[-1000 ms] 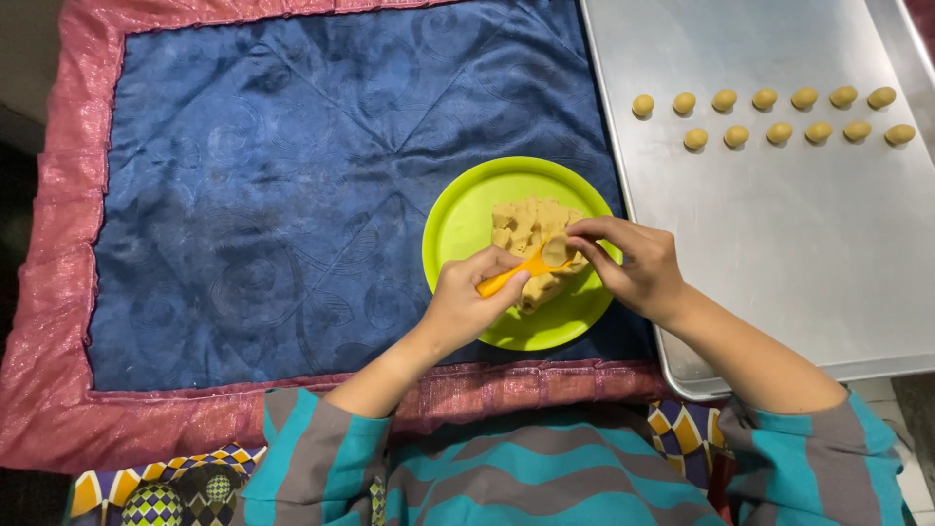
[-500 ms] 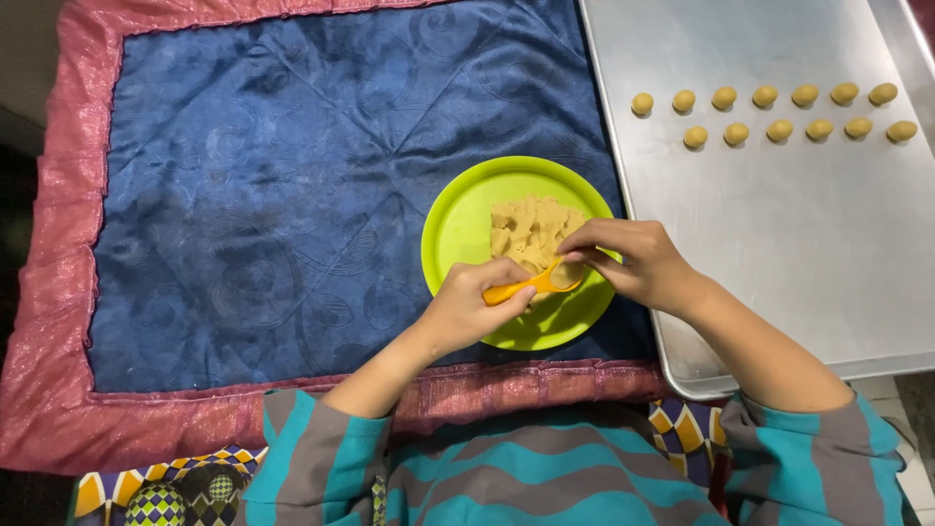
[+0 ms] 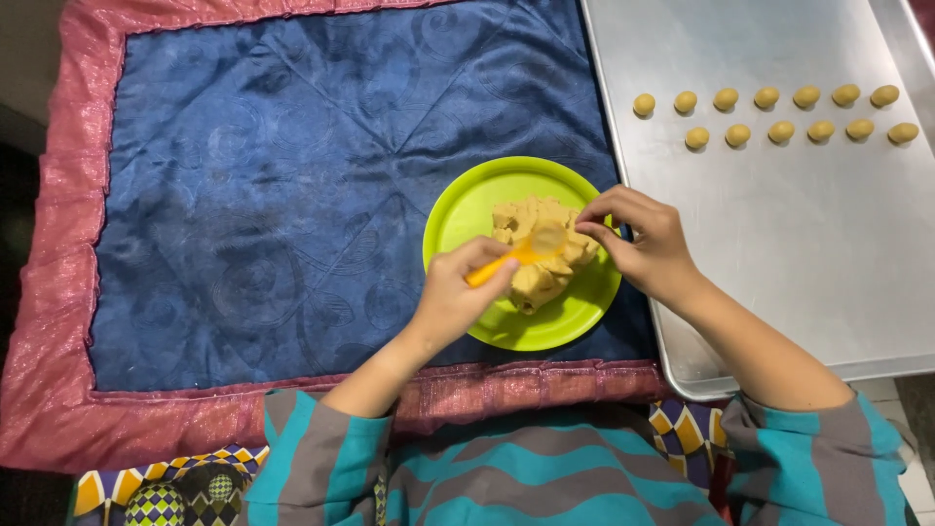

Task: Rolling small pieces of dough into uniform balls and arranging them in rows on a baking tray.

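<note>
**Spoon over the dough, fingers pinching at its bowl**

Head view, the only one I have. I see the left hand (image 3: 456, 297) closed around the handle of an orange spoon (image 3: 514, 257), thumb on top, the spoon's bowl pointing away from the wrist and lying over the dough (image 3: 542, 251). The bowl looks blurred, so I cannot tell how much dough sits in it. The right hand (image 3: 651, 245) is just across from the left, its fingertips (image 3: 588, 227) drawn narrow into a pinch right at the spoon's bowl; I cannot tell whether they already grip a bit of dough or only touch it.

The dough is a rough tan lump directly under both hands' fingertips, lying on a lime-green plate (image 3: 466, 206). The lump sits toward the right-hand side of the plate; the bare green shows beyond the left hand's knuckles and beneath its wrist.

The plate rests on a blue cloth (image 3: 263, 195) with a pink border (image 3: 58, 253), which spreads well out past the left hand. Just beyond the right hand, touching the cloth's edge, lies a metal tray (image 3: 779, 253). Far ahead of the right hand on the tray are two rows of small dough balls (image 3: 767, 115), set apart from one another. Both forearms come out of striped teal and grey sleeves (image 3: 312, 458).
</note>
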